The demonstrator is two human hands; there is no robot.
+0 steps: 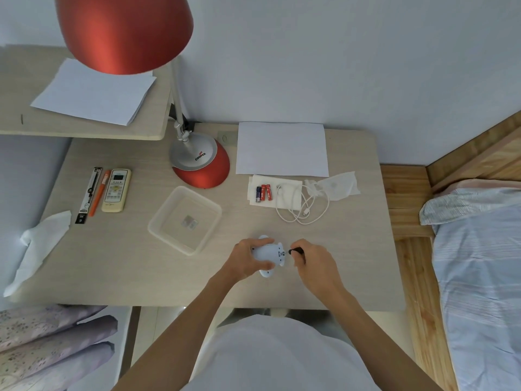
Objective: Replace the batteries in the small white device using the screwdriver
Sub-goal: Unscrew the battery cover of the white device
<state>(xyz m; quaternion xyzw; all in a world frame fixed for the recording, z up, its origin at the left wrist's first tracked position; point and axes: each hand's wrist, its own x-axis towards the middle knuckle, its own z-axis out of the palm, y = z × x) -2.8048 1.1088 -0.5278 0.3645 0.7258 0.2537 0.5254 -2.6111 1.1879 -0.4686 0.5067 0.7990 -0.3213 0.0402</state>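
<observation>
Head view: small white rounded plastic device [267,256] sits near the front edge of the pale wood bench [352,263]; likely light, smooth and slippery, best clamped across its sides. Left hand [245,261] grips it so. Right hand [313,259] pinches the black-handled screwdriver [296,251], tip at the device's end.

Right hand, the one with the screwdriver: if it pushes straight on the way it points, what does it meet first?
The white device, gripped by the left hand. The screwdriver tip aims left at its end and looks about touching already, though depth is unclear.
</observation>
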